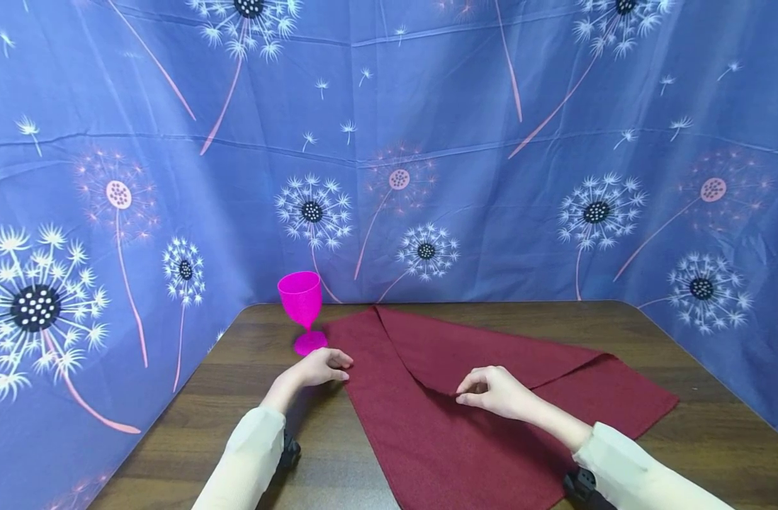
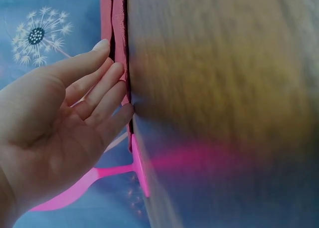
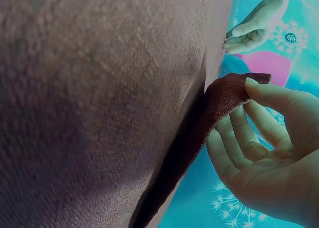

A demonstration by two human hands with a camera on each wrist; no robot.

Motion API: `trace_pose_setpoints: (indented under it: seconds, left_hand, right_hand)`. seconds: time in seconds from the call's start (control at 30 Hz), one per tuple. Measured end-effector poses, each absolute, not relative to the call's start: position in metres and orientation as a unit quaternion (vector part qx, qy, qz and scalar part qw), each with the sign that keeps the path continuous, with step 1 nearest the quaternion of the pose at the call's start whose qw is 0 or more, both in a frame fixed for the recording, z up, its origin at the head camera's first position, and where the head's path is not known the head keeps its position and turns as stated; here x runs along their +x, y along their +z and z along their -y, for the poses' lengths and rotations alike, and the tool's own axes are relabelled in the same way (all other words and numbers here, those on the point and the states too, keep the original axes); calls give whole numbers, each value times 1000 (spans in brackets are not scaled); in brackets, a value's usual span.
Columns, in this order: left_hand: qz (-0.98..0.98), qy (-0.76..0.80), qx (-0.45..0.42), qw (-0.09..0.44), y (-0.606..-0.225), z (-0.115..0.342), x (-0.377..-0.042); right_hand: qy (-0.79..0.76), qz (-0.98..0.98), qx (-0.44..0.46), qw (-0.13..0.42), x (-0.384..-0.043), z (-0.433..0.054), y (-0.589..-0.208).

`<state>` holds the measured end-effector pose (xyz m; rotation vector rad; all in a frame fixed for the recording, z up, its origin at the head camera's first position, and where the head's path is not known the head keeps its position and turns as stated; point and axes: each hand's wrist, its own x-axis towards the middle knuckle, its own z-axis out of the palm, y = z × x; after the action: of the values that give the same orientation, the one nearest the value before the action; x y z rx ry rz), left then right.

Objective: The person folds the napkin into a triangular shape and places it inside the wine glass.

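A dark red cloth napkin (image 1: 402, 425) lies on the table, its far part folded over toward the front. My right hand (image 1: 500, 393) pinches the folded flap's corner between thumb and fingers, and the right wrist view shows the flap (image 3: 224, 96) lifted off the layer below. At the napkin's left edge, my left hand (image 1: 319, 367) has its fingers loosely bent, the tips at the cloth; the left wrist view shows nothing gripped in the palm. Just beyond the left hand stands a bright pink goblet (image 1: 302, 301), upright beside the napkin.
The brown wooden table (image 1: 191, 439) shows bare wood left of the napkin and along its right side. A blue curtain (image 1: 491, 177) with dandelion prints hangs behind the table and round both sides.
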<state>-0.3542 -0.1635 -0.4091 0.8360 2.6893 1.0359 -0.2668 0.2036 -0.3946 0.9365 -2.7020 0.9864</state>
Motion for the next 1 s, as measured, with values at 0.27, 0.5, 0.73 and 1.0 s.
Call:
trace_pose_setpoints:
  seconds: [0.27,0.5,0.73,1.0]
  left_hand:
    - [-897,340,275,68,-410,163,-354]
    - [-905,322,270,66,-407,162,-348]
    - [-906,320,269,72,-407,165,-347]
    - [-907,324,258,75,-407,166,-348]
  right_hand:
    - [332,889,312,44,-255,-200,-391]
    - [337,881,330,41,-249,-201,-393]
    - [348,870,349,33,-243,-202,-396]
    - [355,859,367,27,-237,-198,-400]
